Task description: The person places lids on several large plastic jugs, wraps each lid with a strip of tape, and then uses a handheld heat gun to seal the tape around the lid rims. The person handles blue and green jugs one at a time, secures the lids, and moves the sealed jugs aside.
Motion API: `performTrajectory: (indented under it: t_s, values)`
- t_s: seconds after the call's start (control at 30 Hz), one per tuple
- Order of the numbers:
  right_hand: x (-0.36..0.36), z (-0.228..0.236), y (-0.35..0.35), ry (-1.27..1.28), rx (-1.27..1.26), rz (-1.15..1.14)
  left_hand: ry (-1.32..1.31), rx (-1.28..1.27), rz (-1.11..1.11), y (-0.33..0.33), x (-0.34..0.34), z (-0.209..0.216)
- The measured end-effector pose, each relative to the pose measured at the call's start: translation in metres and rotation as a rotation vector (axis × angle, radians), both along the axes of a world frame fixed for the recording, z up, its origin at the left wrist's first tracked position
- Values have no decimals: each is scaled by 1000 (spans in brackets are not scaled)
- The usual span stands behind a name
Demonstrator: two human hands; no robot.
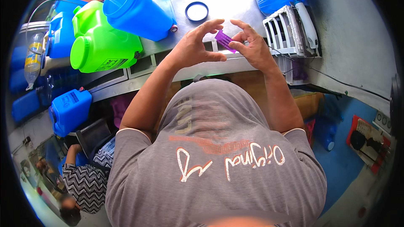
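Purple piece (224,38): small and flat, held tilted between the two hands above the near side of the counter (229,2).
Right hand (256,49): thumb and fingers clamped on the piece's right end, index finger raised clear.
Left hand (194,45): fingers and thumb spread apart beside the piece; whether the fingertips touch it, one cannot tell.
Round lid (197,11): dark-rimmed, flat on the counter beyond the hands.
Jugs: blue jug (141,10) and green jug (107,38), side by side at left.
Slatted white rack (280,29): right of the right hand.
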State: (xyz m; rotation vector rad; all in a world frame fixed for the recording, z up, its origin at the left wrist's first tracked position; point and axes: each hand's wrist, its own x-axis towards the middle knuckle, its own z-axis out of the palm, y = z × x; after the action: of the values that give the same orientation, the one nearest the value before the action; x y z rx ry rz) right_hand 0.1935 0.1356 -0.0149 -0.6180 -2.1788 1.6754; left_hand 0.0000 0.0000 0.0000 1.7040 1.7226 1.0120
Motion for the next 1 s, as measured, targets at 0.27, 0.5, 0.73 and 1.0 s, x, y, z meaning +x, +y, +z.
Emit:
performTrajectory:
  t_s: [0.27,0.5,0.73,1.0]
  values:
    - [-25,20,-10,-111,134,205,-119,-281,71,-9,-20,22]
    - [-70,21,-48,-143,262,338,-132,-361,56,-58,-49,28]
    - [-120,9,-72,-186,357,112,-302,91,421,-156,-206,66]
    - [-148,-26,-114,-420,407,-9,278,168,1075,-178,-502,79]
